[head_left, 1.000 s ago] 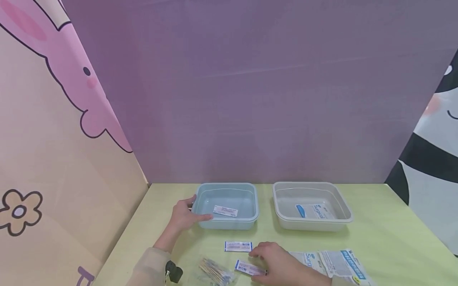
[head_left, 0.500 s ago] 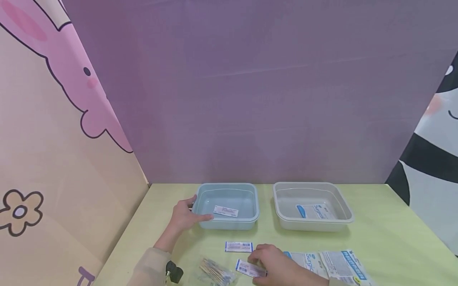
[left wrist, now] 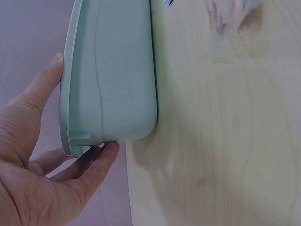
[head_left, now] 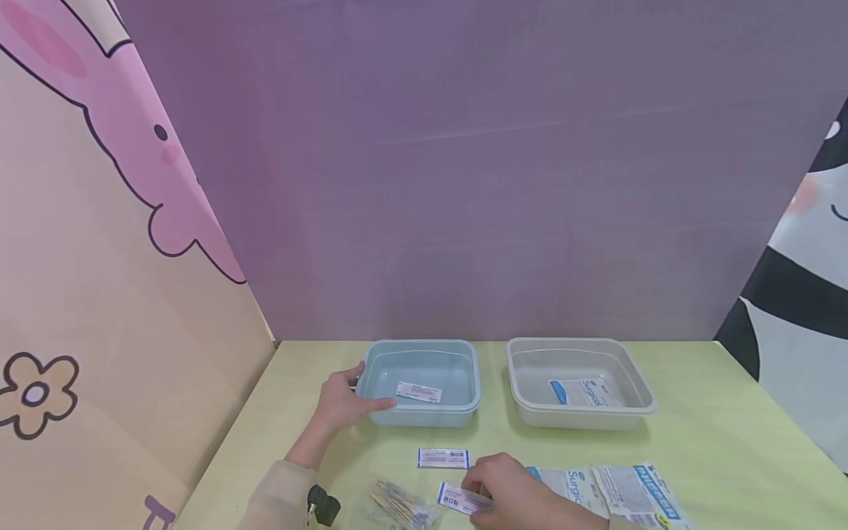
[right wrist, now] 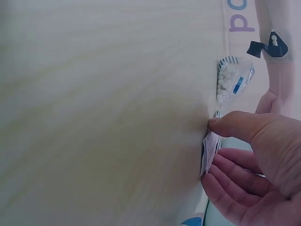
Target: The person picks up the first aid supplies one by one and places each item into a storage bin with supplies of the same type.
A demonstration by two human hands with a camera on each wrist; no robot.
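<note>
My left hand (head_left: 344, 401) holds the left front corner of a light blue plastic tub (head_left: 424, 418). In the left wrist view, its thumb presses the rim of the tub (left wrist: 124, 70) while other fingers touch the end wall. Inside that tub lies one wrapped adhesive bandage (head_left: 419, 391). On the table, my right hand (head_left: 513, 489) pinches another wrapped adhesive bandage (head_left: 457, 498) by its edges, partly covering it. The right wrist view shows thumb and fingertips at opposite edges of this flat packet (right wrist: 209, 150). A third wrapped bandage (head_left: 442, 458) lies just beyond.
Right of the blue tub stands an off-white tub (head_left: 576, 418) holding a "Surgical" packet (head_left: 586, 392). Two similar packets, one whitish-blue (head_left: 576, 484) and one printed (head_left: 639, 492), lie beside my right forearm. A clear bag of cotton swabs (head_left: 400, 504) lies between the arms.
My right hand has drawn slightly toward me, and its fingers have closed in on the near bandage packet. The left hand stays on the blue tub.
</note>
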